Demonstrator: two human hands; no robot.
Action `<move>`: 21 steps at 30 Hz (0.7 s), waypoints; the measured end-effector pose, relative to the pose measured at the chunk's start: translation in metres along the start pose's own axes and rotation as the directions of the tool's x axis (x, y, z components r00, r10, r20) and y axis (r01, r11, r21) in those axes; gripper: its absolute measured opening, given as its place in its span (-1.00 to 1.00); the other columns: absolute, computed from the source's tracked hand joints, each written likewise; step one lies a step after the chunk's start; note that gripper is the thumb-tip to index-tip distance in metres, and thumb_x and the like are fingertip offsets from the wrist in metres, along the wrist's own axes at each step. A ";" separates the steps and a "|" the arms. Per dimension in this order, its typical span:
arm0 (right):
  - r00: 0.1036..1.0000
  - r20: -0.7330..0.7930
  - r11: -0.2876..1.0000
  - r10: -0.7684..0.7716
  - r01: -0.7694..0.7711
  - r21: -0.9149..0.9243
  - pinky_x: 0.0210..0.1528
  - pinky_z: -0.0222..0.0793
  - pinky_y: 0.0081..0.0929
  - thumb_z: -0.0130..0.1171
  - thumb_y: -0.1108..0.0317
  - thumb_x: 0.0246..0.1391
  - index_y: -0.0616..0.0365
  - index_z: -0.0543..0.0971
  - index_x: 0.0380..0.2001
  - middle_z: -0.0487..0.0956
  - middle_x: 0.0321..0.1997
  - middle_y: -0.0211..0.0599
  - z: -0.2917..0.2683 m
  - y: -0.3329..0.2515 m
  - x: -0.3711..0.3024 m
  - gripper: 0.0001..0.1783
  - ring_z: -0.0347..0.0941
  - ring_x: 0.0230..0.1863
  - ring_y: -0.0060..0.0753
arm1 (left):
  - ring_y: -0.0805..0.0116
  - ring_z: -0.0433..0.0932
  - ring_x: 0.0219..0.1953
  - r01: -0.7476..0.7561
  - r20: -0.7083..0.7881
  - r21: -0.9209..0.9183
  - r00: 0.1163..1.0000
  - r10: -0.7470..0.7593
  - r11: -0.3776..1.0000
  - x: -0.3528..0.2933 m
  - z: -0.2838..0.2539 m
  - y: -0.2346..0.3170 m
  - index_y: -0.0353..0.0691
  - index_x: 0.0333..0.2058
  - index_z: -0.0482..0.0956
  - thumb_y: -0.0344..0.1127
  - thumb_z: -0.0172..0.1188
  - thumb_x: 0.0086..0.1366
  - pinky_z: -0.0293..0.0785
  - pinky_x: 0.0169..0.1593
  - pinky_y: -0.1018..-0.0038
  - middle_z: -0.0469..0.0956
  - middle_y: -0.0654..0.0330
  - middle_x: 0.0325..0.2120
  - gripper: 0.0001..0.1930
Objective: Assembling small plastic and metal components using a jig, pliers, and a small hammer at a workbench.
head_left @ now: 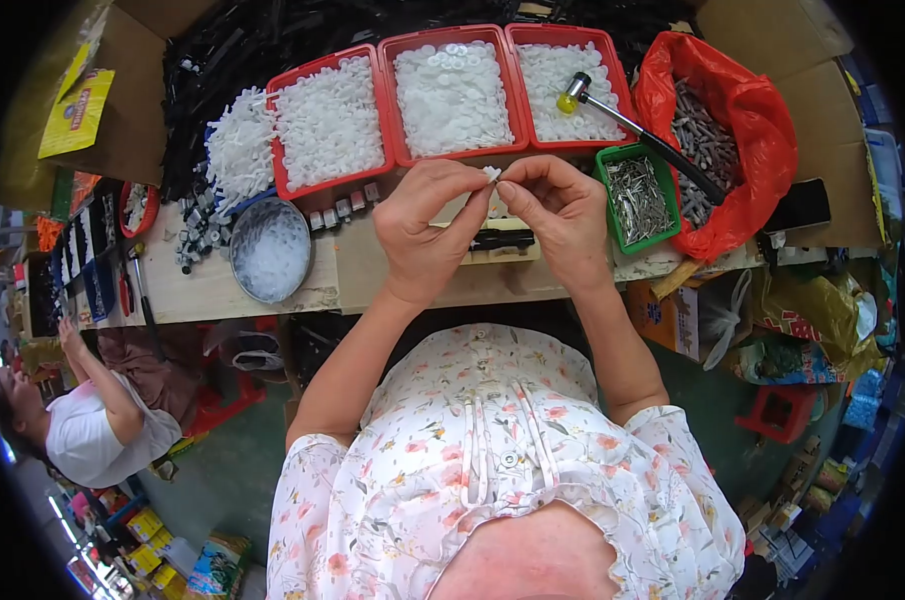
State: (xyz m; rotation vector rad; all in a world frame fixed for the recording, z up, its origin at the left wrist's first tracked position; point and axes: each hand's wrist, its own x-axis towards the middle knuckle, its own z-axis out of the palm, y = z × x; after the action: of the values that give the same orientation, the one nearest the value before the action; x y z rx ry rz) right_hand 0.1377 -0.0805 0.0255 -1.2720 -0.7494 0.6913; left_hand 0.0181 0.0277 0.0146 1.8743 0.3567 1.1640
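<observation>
My left hand (428, 230) and my right hand (565, 220) meet above the bench edge, fingertips nearly touching. Between the left thumb and forefinger is a small white plastic piece (492, 173). The right thumb and forefinger are pinched against its other side; whatever they grip is too small to make out. Below the hands a black part (503, 240) lies on a pale wooden block (488, 256). Just beyond the fingers stand a red tray (463, 156) of round white plastic pieces and a red tray (628, 98) of small white pieces.
A third red tray (386, 130) holds white pegs. A green box (625, 246) of metal pins and a red bag (773, 130) of grey metal parts lie right, with a hammer (653, 140) across them. A metal bowl (271, 250) stands left. A co-worker (103, 420) sits at far left.
</observation>
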 end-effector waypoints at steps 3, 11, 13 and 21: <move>0.997 0.008 0.985 0.082 -0.082 0.153 -0.29 0.39 -0.73 0.29 0.48 0.17 0.28 0.60 -0.22 0.60 -0.32 -0.46 -0.003 0.005 0.000 -0.86 0.46 -0.38 -0.74 | 0.37 0.61 -0.26 -0.093 0.047 0.068 0.995 0.090 0.993 0.002 -0.001 0.001 -0.37 -0.30 0.68 -0.68 0.34 0.09 0.51 -0.17 0.50 0.67 0.16 -0.34 -0.82; 0.998 0.014 0.964 0.069 -0.071 0.258 -0.16 0.45 -0.64 0.22 0.53 0.21 0.28 0.58 -0.17 0.59 -0.26 -0.43 0.000 0.006 -0.004 -0.87 0.50 -0.24 -0.67 | 0.49 0.59 -0.29 0.395 0.033 -0.374 0.910 -0.413 0.839 -0.010 0.003 0.008 -0.37 -0.28 0.69 -0.67 0.32 0.13 0.49 -0.25 0.58 0.67 0.18 -0.34 -0.84; 0.999 0.021 0.987 0.031 -0.034 0.156 -0.14 0.45 -0.63 0.21 0.54 0.21 0.28 0.58 -0.19 0.58 -0.26 -0.42 0.000 0.009 -0.005 -0.89 0.51 -0.23 -0.66 | 0.55 0.56 -0.29 0.423 0.100 -0.494 0.896 -0.434 0.760 -0.013 0.003 0.006 -0.39 -0.25 0.68 -0.68 0.30 0.17 0.46 -0.27 0.63 0.66 0.21 -0.32 -0.84; 0.934 0.200 0.752 -0.296 0.357 -0.554 -0.22 0.43 -0.52 0.30 0.60 0.05 0.30 0.59 -0.30 0.54 -0.30 -0.26 -0.002 -0.017 -0.004 -0.87 0.54 -0.26 -0.43 | 0.46 0.57 -0.17 0.341 0.127 -0.366 0.940 -0.316 0.866 -0.016 -0.014 0.004 -0.35 -0.20 0.69 -0.59 0.42 0.09 0.45 -0.08 0.56 0.65 0.17 -0.24 -0.74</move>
State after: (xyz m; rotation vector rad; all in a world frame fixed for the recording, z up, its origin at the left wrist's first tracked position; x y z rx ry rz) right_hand 0.1376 -0.0870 0.0414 -1.6093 -1.3043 0.2289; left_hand -0.0026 0.0228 0.0105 1.4352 0.3667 0.8660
